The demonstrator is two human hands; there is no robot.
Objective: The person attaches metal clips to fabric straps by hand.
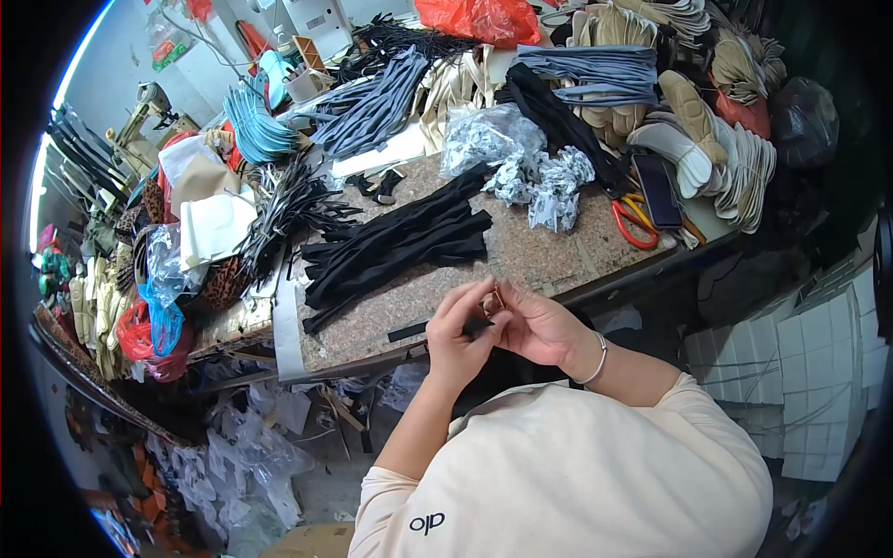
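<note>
My left hand [456,330] is closed on a narrow black strap [406,332], whose free end sticks out to the left over the table edge. Close against it, my right hand [541,325] pinches a small shiny piece [498,298], perhaps a metal buckle; its exact shape is partly covered by the fingers. Both hands meet just in front of the worktable's near edge, fingertips almost touching. Beyond them, a pile of black fabric strips [400,242] lies on the speckled stone tabletop [539,265].
Orange-handled scissors [634,228] and a dark phone [657,191] lie at the right. Crumpled silvery wrapping [544,186] sits behind the black strips. Grey-blue strips [595,74] and beige shoe-sole-like pieces [693,116] are stacked at the back. A sewing machine [144,126] stands far left.
</note>
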